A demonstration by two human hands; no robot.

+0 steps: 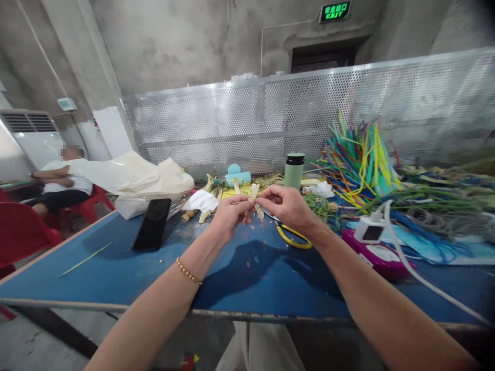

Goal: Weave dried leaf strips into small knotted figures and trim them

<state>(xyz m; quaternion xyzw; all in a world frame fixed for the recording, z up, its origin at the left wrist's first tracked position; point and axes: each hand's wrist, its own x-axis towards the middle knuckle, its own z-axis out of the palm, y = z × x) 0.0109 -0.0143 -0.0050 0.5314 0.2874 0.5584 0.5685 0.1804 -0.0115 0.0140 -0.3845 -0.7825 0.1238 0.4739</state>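
Observation:
Both my hands are raised above the blue table (pixel 116 273), pinching a small pale woven piece of dried leaf strips (pixel 256 198) between them. My left hand (pixel 230 215) is closed on its left end; a gold bracelet (pixel 188 271) sits on that wrist. My right hand (pixel 288 206) is closed on its right side, fingers curled. Yellow-handled scissors (pixel 294 237) lie on the table just under my right hand.
A black phone (pixel 152 224) leans near a cream plastic bag (pixel 135 178). A green flask (pixel 294 170), colourful strips (pixel 359 154), a white charger with cable (pixel 371 229) and a purple device (pixel 381 255) crowd the right. A person sits on a red chair (pixel 23 232) at left.

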